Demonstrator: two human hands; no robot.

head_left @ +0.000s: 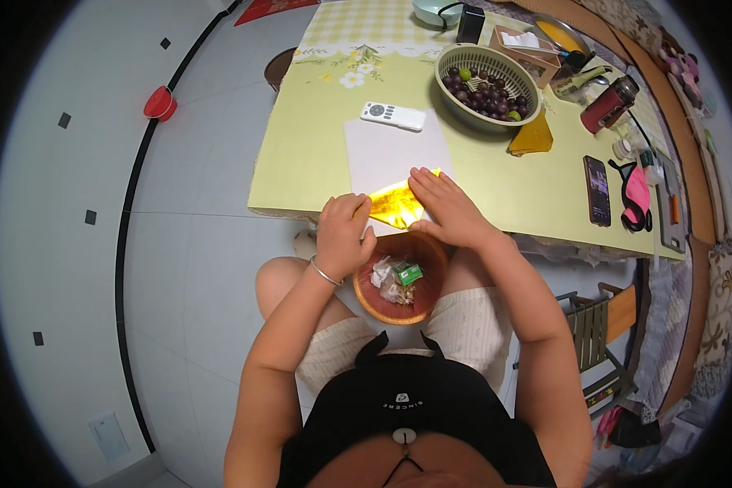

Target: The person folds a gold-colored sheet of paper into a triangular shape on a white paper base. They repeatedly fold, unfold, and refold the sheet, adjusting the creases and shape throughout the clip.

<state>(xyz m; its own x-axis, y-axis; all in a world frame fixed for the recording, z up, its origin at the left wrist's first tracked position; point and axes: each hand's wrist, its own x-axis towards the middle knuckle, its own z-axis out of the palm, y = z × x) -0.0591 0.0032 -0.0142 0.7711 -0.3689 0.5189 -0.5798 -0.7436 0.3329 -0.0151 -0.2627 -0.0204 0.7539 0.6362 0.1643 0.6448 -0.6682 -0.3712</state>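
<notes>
A shiny gold foil sheet (396,205), apparently folded, lies on a white paper (394,150) at the table's near edge. My left hand (343,234) has its fingers curled over the foil's left end, with the thumb pointing toward it. Flat across the foil's right end rests my right hand (454,210), its fingers stretched out. Parts of the foil are hidden under both hands. Just beyond, a white remote control (393,116) sits on the far part of the paper.
A colander (496,124) of grapes stands beyond my right hand, beside a folded golden piece (532,137). Further right are a phone (597,191), a pink-and-black item (636,195) and a dark red flask (610,104). Between my knees stands a waste bin (366,302) holding rubbish.
</notes>
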